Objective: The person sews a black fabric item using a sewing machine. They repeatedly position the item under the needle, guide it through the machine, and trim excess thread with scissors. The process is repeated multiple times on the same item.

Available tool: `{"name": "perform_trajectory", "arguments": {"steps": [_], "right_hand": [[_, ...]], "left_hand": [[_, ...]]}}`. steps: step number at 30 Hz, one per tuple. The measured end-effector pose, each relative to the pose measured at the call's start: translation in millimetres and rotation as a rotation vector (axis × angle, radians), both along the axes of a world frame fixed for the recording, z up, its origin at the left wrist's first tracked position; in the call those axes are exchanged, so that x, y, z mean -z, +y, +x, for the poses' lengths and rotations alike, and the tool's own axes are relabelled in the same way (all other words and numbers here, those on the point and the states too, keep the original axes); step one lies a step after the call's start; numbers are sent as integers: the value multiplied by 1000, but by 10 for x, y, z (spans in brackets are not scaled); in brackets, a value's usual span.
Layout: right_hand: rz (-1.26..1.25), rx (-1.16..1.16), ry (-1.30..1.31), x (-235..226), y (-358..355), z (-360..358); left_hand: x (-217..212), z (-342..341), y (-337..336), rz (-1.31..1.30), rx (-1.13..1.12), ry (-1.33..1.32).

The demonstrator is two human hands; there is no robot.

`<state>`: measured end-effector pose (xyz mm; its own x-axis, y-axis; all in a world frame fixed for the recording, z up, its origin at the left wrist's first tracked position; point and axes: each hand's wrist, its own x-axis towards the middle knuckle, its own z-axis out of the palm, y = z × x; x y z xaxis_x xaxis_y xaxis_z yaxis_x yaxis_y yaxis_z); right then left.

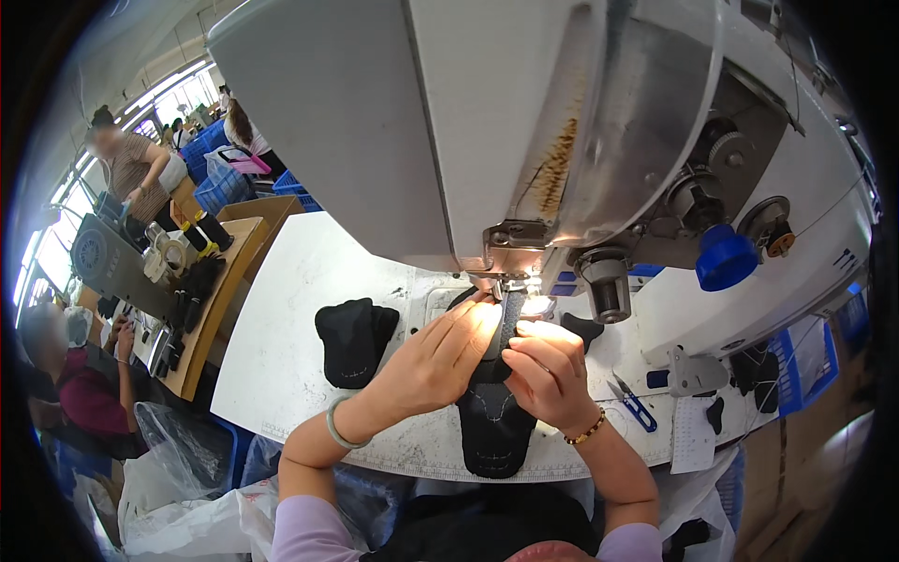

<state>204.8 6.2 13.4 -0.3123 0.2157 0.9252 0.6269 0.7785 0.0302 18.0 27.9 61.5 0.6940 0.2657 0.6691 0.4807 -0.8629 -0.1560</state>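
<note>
Fabric, black and cut in a long rounded piece with pale stitched marks [496, 436], lies on the white tabletop with a ruled front edge [281, 309], reaching from below the needle area toward the wearer's body. From my remote seat I see the left hand [435, 365], a smooth pale green bangle [335, 423] at its wrist, stretched forward with its fingers together and bent, tips close beside the lit metal presser foot [510, 286]; I cannot tell whether it grips the cloth or only presses it. I have the right hand [551, 370], with a beaded bracelet [587, 429], curled in, its fingertips closed on the right edge of a dark grey textured strip [511, 317] that runs up to the foot. Above both, I view the bulky white sewing machine head [328, 112]. Left of the hands sits an overlapping pair of black fabric pieces [351, 342]; to the right I make out blue-handled thread snips [637, 409], lying well apart from the work.
</note>
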Motion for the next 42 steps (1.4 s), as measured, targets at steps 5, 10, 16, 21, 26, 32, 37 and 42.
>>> {"name": "perform_trajectory", "arguments": {"steps": [5,10,16,21,26,32,37,42], "right_hand": [[-59,-29,1,-45,-21,90],[-74,-53,0,-42,34,182],[-110,-32,-12,-76,53,192],[-149,0,-23,-80,90,184],[-196,60,2,-101,114,166],[-286,108,10,-109,102,176],[-288,116,42,-147,104,150],[-246,128,95,-133,112,99]], "left_hand": [[46,123,-114,28,-102,-10],[180,201,-102,24,-113,-124],[273,161,13,-37,-21,-220],[375,113,143,-44,21,-257],[386,121,233,-50,66,-305],[444,126,333,-63,83,-347],[489,107,407,-98,93,-380],[520,129,464,-134,90,-462]]}}
